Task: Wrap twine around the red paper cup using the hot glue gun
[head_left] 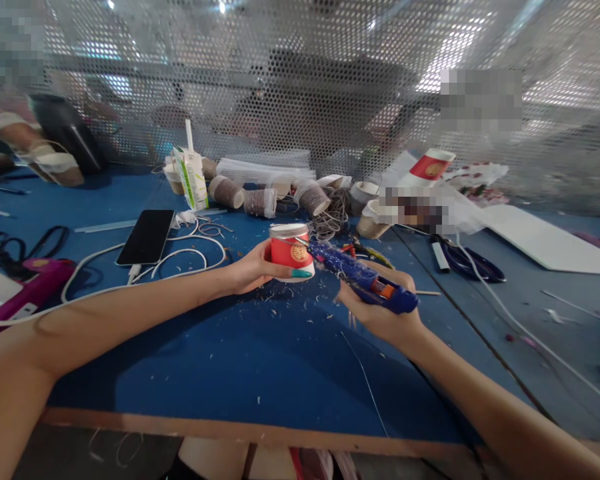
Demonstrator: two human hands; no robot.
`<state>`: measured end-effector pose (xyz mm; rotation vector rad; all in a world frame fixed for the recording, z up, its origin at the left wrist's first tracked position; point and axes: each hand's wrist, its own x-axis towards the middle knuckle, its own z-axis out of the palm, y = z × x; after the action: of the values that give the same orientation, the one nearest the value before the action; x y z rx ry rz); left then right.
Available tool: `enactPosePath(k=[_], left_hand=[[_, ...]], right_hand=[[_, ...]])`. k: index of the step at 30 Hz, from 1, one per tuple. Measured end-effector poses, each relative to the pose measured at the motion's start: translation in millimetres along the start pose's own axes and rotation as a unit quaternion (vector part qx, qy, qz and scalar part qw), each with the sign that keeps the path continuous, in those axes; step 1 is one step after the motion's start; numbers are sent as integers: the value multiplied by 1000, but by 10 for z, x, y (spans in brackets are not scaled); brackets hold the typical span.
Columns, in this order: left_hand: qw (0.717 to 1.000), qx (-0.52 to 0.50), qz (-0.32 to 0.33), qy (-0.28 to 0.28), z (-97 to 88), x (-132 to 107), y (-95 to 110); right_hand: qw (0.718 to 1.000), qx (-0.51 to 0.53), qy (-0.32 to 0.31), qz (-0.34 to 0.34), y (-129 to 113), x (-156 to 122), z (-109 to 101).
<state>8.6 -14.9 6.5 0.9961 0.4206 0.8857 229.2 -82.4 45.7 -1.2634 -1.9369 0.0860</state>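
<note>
My left hand (260, 269) is wrapped round a small red paper cup (284, 252) with a gold emblem, held above the blue table (205, 360). A greyish band runs along the cup's upper rim. In my right hand (380, 313) is a blue hot glue gun (360, 275), its body speckled with whitish residue. The gun's metal nozzle points left and reaches the upper right side of the cup; whether it touches cannot be made out. Small pale scraps lie on the table below both hands.
Behind stand several cord-wrapped cups (260, 203), a tangle of brown cord (334, 212) and a drink carton (192, 177). A phone (146, 237) with a white cable and a magenta glue gun (35, 287) lie left. Another red cup (429, 167) and scissors (470, 260) are right.
</note>
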Motion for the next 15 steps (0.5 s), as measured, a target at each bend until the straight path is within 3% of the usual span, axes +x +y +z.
enactPosePath(k=[10,15], left_hand=[[1000,-3,-9,20,-6,-2,12],[1000,-3,-4,5,0,-11,31]], right_hand=[[1000,23,-17,5,-15,10,-17],[999,37,-14,25,-4,4,-6]])
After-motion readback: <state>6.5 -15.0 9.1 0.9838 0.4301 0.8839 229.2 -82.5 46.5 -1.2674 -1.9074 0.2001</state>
